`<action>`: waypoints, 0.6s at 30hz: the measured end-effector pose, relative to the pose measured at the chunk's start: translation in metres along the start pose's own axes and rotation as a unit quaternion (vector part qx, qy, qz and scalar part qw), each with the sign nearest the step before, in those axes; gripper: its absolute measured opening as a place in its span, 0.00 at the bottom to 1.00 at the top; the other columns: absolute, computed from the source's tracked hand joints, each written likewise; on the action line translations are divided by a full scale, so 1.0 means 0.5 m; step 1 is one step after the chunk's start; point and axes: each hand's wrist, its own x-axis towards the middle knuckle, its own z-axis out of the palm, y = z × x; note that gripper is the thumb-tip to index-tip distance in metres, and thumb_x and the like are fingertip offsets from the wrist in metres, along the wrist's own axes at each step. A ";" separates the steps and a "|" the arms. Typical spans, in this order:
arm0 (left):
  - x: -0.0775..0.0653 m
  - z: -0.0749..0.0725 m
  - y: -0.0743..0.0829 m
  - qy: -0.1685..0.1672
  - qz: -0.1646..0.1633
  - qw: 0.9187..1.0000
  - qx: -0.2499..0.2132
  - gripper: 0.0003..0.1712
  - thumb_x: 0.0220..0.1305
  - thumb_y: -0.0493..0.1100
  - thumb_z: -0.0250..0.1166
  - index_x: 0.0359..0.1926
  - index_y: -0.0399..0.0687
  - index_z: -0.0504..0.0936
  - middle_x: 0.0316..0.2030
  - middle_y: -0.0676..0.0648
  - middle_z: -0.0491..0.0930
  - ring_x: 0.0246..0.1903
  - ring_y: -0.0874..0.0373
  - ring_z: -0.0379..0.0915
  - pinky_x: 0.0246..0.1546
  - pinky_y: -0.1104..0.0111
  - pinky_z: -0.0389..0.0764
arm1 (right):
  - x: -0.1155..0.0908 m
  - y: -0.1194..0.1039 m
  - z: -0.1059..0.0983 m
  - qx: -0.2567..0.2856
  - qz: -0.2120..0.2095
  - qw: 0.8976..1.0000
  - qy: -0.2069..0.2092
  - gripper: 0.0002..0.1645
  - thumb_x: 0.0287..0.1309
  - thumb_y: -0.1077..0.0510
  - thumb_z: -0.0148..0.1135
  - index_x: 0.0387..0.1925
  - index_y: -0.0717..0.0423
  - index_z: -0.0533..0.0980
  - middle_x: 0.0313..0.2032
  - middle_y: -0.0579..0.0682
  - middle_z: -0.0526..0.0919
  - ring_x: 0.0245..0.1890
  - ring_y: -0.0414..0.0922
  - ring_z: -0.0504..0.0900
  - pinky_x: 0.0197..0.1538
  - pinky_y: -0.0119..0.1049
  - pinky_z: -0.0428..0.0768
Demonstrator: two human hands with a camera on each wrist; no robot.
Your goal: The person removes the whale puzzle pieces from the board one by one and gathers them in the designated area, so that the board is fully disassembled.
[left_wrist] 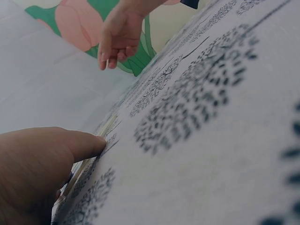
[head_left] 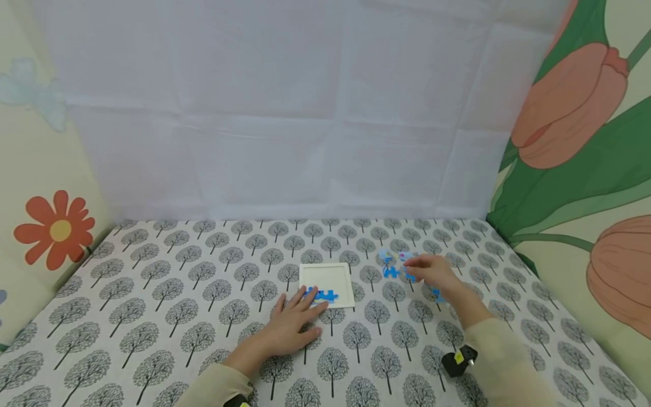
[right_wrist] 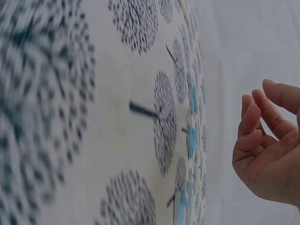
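Note:
A white square puzzle tray (head_left: 344, 278) lies on the table, with joined blue jigsaw pieces (head_left: 325, 295) along its lower edge. My left hand (head_left: 292, 329) rests at the tray's lower left corner, its fingers spread and their tips over the frame and the blue pieces. In the left wrist view the thumb (left_wrist: 89, 144) reaches out beside the tray's edge. My right hand (head_left: 432, 271) hovers over loose jigsaw pieces (head_left: 390, 272) to the right of the tray. Its fingers are loosely bent in the right wrist view, thumb and index finger (right_wrist: 272, 115) apart with nothing between them.
One blue piece (head_left: 437, 295) lies apart, below the right hand. A tree-patterned cloth (head_left: 198, 305) covers the table. Behind it hangs a white sheet (head_left: 264, 113), with flower-painted walls (head_left: 569, 186) at both sides.

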 end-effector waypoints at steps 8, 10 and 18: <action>0.001 0.004 -0.003 0.003 0.001 1.000 0.005 0.28 0.62 0.51 0.50 0.62 0.48 0.61 0.63 0.41 0.46 0.62 0.44 0.33 0.53 0.43 0.33 | 0.008 -0.021 0.059 0.046 -0.019 0.998 -0.026 0.16 0.54 0.60 0.55 0.43 0.67 0.73 0.32 0.49 0.75 0.27 0.48 0.72 0.27 0.36 0.67; 0.002 0.005 -0.004 0.003 0.002 1.000 0.004 0.28 0.62 0.51 0.50 0.62 0.48 0.61 0.63 0.41 0.46 0.62 0.44 0.33 0.53 0.43 0.33 | 0.013 -0.024 0.072 0.048 -0.013 0.998 -0.026 0.16 0.54 0.60 0.56 0.42 0.66 0.74 0.31 0.48 0.76 0.28 0.48 0.72 0.28 0.36 0.68; 0.001 0.004 -0.005 0.005 0.003 1.000 0.006 0.28 0.62 0.51 0.50 0.62 0.48 0.61 0.63 0.41 0.46 0.62 0.44 0.33 0.53 0.43 0.33 | 0.032 -0.050 0.117 0.036 -0.012 0.999 -0.032 0.14 0.54 0.59 0.56 0.41 0.62 0.75 0.33 0.49 0.76 0.29 0.45 0.72 0.33 0.40 0.71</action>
